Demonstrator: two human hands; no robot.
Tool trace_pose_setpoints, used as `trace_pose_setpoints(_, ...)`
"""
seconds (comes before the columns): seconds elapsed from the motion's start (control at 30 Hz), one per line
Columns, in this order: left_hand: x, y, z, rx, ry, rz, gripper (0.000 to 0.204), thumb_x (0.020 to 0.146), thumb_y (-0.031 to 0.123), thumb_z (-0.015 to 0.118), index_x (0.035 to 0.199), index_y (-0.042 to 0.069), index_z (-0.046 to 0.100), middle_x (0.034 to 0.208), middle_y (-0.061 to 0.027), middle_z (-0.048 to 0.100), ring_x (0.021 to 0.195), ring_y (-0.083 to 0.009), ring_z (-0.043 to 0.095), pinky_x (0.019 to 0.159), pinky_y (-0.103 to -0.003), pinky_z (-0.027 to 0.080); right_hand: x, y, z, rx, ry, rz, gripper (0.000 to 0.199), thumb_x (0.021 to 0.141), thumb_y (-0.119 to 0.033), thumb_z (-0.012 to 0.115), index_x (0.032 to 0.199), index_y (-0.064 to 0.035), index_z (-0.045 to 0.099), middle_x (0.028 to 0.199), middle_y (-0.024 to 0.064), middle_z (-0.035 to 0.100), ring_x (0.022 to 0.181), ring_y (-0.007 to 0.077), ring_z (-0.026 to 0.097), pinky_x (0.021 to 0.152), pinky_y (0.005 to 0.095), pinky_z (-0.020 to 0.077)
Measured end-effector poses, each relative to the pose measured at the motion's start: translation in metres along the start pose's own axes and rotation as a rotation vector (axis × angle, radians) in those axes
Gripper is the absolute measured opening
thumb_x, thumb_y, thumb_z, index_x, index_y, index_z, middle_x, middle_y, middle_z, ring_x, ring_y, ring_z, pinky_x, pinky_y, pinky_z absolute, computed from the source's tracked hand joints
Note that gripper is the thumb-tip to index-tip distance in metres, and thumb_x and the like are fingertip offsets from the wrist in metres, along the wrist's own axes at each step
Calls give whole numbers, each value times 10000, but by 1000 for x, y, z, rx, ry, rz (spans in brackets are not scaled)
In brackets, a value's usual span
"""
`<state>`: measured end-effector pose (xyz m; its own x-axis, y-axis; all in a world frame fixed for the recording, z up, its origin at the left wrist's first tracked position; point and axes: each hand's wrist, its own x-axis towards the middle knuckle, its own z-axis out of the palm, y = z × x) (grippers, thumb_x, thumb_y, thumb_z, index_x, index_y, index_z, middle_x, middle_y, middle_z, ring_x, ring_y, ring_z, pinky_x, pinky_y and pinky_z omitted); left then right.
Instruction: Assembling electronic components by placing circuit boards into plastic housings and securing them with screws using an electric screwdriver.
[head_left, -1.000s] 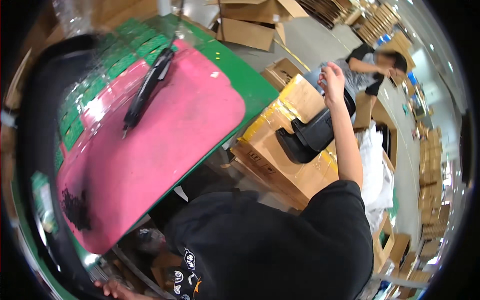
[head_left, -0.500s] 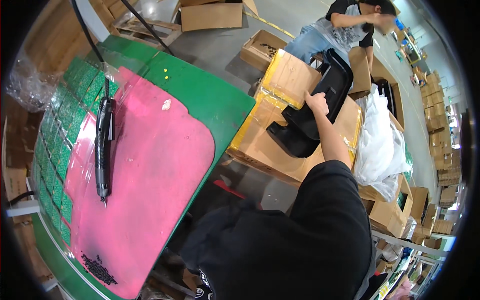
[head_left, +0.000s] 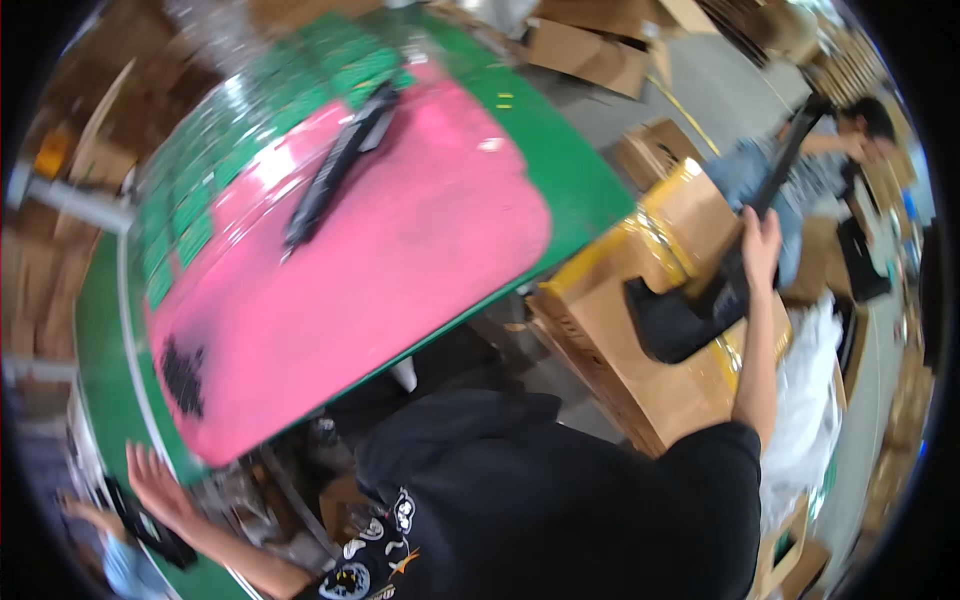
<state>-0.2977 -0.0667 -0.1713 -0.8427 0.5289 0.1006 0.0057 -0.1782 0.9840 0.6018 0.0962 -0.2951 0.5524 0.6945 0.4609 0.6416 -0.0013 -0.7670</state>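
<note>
My right hand (head_left: 760,243) is stretched out to the right and grips a long flat black panel (head_left: 787,160) that stands tilted up out of a cardboard box (head_left: 640,350) with yellow tape. More black pieces (head_left: 668,322) lie on that box just below the hand. My left hand (head_left: 152,484) is low at the left with its fingers spread and holds nothing, beside the near edge of the green table (head_left: 570,170). A pink mat (head_left: 400,270) covers the table, and a long black tool (head_left: 335,170) lies on it.
Rows of small green boards (head_left: 190,215) line the mat's far side. Another person (head_left: 840,150) crouches among cardboard boxes at the upper right. White plastic wrap (head_left: 810,400) lies right of the box. Someone else's hand and blue sleeve (head_left: 100,545) show at the lower left.
My right hand has raised the black panel from lying on the box to standing tilted up. My left hand has come into view at the lower left, and the view has swung.
</note>
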Motion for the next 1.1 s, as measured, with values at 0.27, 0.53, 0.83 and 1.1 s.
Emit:
trace_pose_setpoints(0.27,-102,3,132,211,-769,353,269,996,163,494,1138,-46,583,805,-114,663,703,-160,635,662,-280,522,-59,-205,31,-77,-273,-661,103,882,19,590,923,16,495,765,118,432,645,216,448,614,292,398)
trace_pose_setpoints(0.53,-101,-23,140,348,-866,237,270,868,-14,623,1129,52,598,648,99,318,571,-2,290,517,-183,246,-108,-283,108,-311,-889,-1317,198,726,-68,687,884,-86,568,774,65,472,760,245,562,638,345,494)
trace_pose_setpoints(0.83,-81,-56,110,159,-507,186,154,828,-77,589,932,31,627,675,109,341,588,11,266,523,-175,204,-101,-423,191,-84,-1252,-972,291,821,-284,719,907,-48,573,761,117,554,715,292,577,644,389,454)
trace_pose_setpoints(1.1,-78,-61,97,88,-602,205,192,700,-132,569,817,9,626,625,92,313,576,-22,261,532,-206,229,-106,-483,389,-180,-862,-1323,516,795,-162,709,1246,-68,475,1116,142,586,1121,330,543,910,433,462)
